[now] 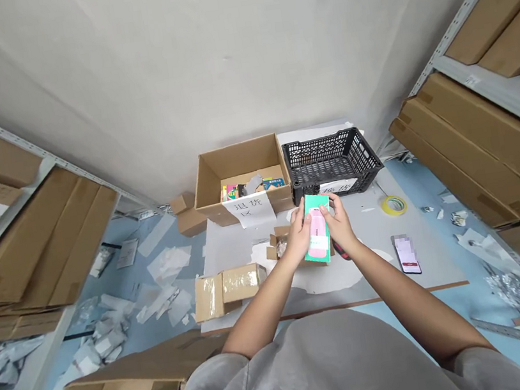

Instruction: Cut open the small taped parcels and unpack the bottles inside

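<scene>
Between both hands is a green box (pixel 319 246) with a pink picture on its front, tilted upright above the table. My left hand (pixel 299 233) grips its left edge, thumb on the front. On the opposite edge, my right hand (pixel 339 222) is closed the same way. Behind the green box, a small opened carton (pixel 273 245) sits partly hidden by it and my left hand. A red and black object (pixel 341 251), partly covered, lies beside my right wrist.
A large carton (pixel 240 156) with colourful packs and a black plastic crate (pixel 332 159) stand at the back. Taped small boxes (pixel 229 289) lie at left. Yellow tape (pixel 393 204) and a phone (pixel 406 255) lie at right. Shelves of cartons flank the table (pixel 365 290).
</scene>
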Motion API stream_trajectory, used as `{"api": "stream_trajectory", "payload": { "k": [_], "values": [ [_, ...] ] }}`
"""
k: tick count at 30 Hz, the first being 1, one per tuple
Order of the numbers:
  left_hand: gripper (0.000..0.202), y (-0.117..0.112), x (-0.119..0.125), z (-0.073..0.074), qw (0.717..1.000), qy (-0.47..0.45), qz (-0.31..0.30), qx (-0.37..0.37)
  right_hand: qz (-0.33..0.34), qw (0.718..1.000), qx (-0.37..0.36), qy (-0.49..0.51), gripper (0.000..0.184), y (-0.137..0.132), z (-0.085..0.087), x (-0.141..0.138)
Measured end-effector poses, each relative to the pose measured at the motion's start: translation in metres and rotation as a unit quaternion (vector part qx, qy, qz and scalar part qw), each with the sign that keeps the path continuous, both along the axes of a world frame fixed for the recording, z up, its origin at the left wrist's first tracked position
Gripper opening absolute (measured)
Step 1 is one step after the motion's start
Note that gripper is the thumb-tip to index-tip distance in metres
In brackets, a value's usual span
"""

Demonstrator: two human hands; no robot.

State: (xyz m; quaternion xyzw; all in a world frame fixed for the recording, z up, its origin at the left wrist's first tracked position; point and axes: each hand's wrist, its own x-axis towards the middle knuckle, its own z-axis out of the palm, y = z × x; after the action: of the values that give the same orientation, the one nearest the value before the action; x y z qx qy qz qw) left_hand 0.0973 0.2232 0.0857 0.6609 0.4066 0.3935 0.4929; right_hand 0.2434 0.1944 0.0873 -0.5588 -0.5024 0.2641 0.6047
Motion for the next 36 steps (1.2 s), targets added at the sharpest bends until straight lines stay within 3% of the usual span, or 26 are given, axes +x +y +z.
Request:
{"api": "stream_trajectory", "payload": {
  "k": [4, 9, 15, 21, 24, 27, 30, 36],
  "values": [
    [0.063, 0.033, 0.045, -0.004, 0.999, 0.019, 0.021, 0.021, -0.003, 0.997, 0.005, -0.078, 0.041, 0.037, -0.001, 0.043],
    [0.063, 0.088, 0.088, 0.008, 0.996, 0.068, 0.013, 0.060, 0.052, 0.989, 0.010, -0.136, 0.042, 0.098, 0.002, 0.101],
    [0.070, 0.159, 0.110, 0.023, 0.989, 0.102, -0.047, 0.096, 0.130, 0.984, 0.050, -0.115, 0.043, 0.159, 0.002, 0.152],
    [0.079, 0.242, 0.126, 0.021, 0.979, 0.116, -0.062, 0.154, 0.151, 0.963, 0.034, -0.221, 0.055, 0.225, 0.012, 0.181],
    [0.086, 0.274, 0.131, 0.005, 0.973, 0.132, -0.080, 0.171, 0.155, 0.945, 0.006, -0.286, 0.068, 0.251, 0.002, 0.189],
    [0.085, 0.291, 0.133, -0.022, 0.962, 0.196, -0.095, 0.165, 0.168, 0.926, -0.028, -0.336, 0.081, 0.266, -0.025, 0.188],
    [0.077, 0.295, 0.134, -0.054, 0.937, 0.293, -0.086, 0.168, 0.166, 0.911, -0.069, -0.371, 0.087, 0.271, -0.059, 0.177],
    [0.043, 0.291, 0.133, -0.104, 0.902, 0.396, -0.037, 0.167, 0.176, 0.889, -0.131, -0.401, 0.071, 0.282, -0.117, 0.146]
  ]
}}
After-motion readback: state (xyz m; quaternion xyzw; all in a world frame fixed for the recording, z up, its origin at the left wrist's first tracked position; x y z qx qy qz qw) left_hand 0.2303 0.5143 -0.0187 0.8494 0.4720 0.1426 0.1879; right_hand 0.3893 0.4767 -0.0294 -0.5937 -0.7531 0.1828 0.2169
